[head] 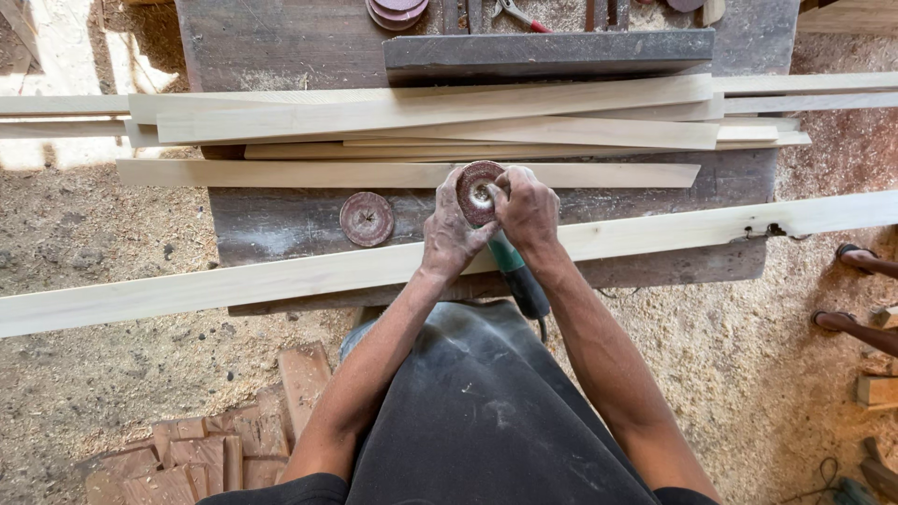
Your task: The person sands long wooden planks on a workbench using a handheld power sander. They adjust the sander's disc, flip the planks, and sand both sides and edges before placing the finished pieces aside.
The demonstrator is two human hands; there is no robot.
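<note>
Both hands, left (452, 234) and right (526, 208), grip the grinder's sanding disc (478, 191) near the table's front edge; an accidental start could tear fingers.

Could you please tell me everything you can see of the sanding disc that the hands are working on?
The sanding disc is round, reddish-brown and worn, with a pale metal hub at its centre. It faces up, mounted on a green-bodied grinder lying over the workbench. The left hand grips its left rim; the right hand covers its right edge, fingers at the hub. A loose disc lies to its left.
</note>
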